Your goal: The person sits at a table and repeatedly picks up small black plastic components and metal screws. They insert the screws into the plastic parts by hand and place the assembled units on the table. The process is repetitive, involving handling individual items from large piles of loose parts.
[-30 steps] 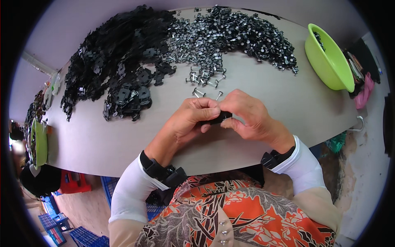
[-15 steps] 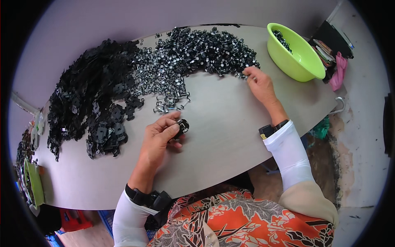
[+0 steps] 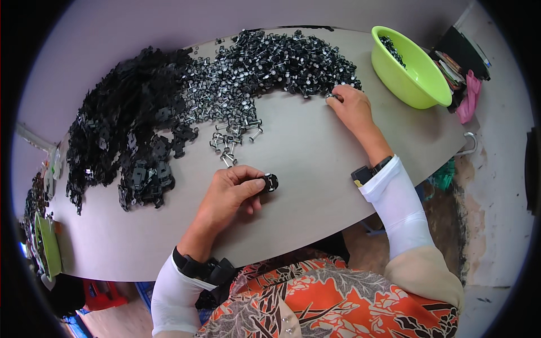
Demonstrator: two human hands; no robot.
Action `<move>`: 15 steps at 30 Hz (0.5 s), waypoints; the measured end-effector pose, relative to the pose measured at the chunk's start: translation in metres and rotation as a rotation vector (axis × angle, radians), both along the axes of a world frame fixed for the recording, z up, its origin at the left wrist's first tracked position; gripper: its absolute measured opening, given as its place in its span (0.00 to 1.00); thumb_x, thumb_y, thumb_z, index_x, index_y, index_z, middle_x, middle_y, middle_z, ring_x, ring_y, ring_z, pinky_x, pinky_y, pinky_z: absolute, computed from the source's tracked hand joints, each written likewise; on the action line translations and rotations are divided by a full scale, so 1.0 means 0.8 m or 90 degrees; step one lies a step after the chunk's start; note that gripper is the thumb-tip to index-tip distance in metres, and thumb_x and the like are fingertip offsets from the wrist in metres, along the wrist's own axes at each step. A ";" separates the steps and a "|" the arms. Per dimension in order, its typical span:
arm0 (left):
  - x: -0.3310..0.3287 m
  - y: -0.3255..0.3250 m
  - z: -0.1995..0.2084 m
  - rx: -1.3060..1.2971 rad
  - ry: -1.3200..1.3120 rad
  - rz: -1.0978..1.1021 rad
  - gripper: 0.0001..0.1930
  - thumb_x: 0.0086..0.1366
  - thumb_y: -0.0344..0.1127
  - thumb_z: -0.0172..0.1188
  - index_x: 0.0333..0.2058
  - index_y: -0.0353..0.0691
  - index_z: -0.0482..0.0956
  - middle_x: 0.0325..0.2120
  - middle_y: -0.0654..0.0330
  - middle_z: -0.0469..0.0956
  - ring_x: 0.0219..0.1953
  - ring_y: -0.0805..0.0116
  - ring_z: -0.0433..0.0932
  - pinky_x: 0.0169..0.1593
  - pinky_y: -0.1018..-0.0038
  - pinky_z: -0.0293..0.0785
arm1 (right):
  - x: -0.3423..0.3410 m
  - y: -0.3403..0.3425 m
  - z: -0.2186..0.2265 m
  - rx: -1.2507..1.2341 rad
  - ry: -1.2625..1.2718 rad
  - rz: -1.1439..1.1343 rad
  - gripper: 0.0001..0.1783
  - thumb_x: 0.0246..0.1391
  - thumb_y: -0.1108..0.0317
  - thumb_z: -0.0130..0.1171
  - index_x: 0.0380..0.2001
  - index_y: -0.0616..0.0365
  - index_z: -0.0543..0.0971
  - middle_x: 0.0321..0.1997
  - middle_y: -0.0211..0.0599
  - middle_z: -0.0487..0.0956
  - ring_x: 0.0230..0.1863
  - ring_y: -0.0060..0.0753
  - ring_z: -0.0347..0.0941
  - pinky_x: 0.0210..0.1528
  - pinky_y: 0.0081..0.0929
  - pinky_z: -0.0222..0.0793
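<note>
My left hand [image 3: 232, 194] pinches a small black plastic part [image 3: 271, 182] with a bit of bright metal on it, held over the near middle of the table. At the right end of a heap of black wheel pieces [image 3: 304, 62], my right hand [image 3: 353, 104] is closed in a pinch on a small dark wheel piece [image 3: 332, 96]. Left of that heap spreads a pile of short metal axles with black wheels [image 3: 217, 93], and several lie loose above my left hand. Flat black plastic parts [image 3: 127, 112] form a large mound at the left.
On the right of the table [image 3: 304, 141] stands a lime-green basin [image 3: 420, 84] with some small dark parts in it. Behind it are a pink bag [image 3: 469, 98] and stacked papers [image 3: 449, 73]. A second green basin [image 3: 49, 245] is at the far left, by the table's edge.
My left hand has moved right and slightly down with the black part, away from the loose axles. My right hand has shifted slightly left and upward at the heap's edge, its fingers now pinched.
</note>
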State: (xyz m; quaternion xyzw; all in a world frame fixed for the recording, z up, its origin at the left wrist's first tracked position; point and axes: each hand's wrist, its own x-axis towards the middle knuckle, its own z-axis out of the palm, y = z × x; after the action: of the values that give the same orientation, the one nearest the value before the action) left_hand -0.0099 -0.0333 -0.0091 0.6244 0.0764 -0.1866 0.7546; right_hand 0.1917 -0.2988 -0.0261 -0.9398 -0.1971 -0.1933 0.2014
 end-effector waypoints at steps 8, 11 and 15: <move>0.001 0.007 0.002 -0.021 0.009 0.028 0.11 0.63 0.33 0.56 0.39 0.30 0.76 0.27 0.61 0.77 0.22 0.77 0.75 0.24 0.82 0.70 | -0.041 0.012 0.047 -0.018 0.326 0.174 0.11 0.36 0.73 0.60 0.29 0.61 0.75 0.30 0.41 0.75 0.30 0.38 0.73 0.34 0.30 0.69; 0.004 0.006 0.004 -0.048 0.020 0.024 0.13 0.65 0.36 0.54 0.40 0.30 0.76 0.28 0.59 0.77 0.23 0.75 0.75 0.25 0.80 0.71 | -0.061 0.030 0.031 0.259 0.385 0.369 0.10 0.36 0.80 0.59 0.27 0.61 0.74 0.30 0.37 0.73 0.28 0.32 0.70 0.32 0.23 0.67; 0.005 0.017 -0.011 -0.186 0.030 0.030 0.21 0.69 0.44 0.49 0.44 0.26 0.73 0.30 0.54 0.78 0.27 0.69 0.78 0.30 0.76 0.76 | -0.125 0.099 0.041 0.553 0.468 0.560 0.09 0.39 0.86 0.57 0.24 0.61 0.73 0.32 0.33 0.71 0.28 0.28 0.70 0.30 0.19 0.65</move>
State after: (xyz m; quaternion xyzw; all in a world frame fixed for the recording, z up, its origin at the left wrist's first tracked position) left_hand -0.0059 -0.0193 -0.0176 0.5012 0.0811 -0.1928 0.8397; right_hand 0.0913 -0.2193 0.0064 -0.6128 -0.3820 0.1736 0.6696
